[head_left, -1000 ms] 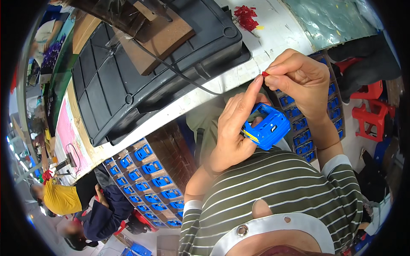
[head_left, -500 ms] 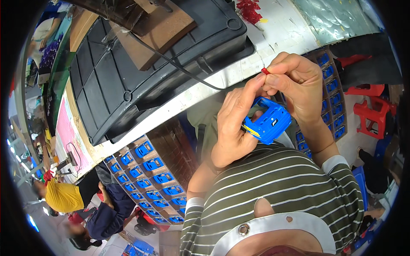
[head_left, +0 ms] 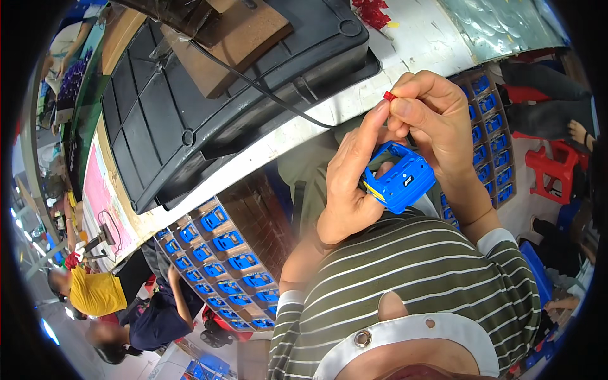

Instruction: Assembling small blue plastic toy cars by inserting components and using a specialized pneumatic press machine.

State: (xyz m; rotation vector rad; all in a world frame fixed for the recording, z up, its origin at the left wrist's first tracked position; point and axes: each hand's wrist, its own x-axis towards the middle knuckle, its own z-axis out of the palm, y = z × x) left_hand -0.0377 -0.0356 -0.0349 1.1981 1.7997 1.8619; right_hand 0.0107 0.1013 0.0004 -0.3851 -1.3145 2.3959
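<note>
Holding the blue plastic shell in the left hand while pinching a small red piece beyond the shell with the right hand; best done lightly, bracing the shell.

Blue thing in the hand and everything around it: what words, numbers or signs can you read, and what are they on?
No text can be read.
Blue plastic part in the left hand: dark patch with pale marks, too small to read.
Small red piece in the right hand: no writing shows.
Blue parts in the brown tray: too small.
</note>
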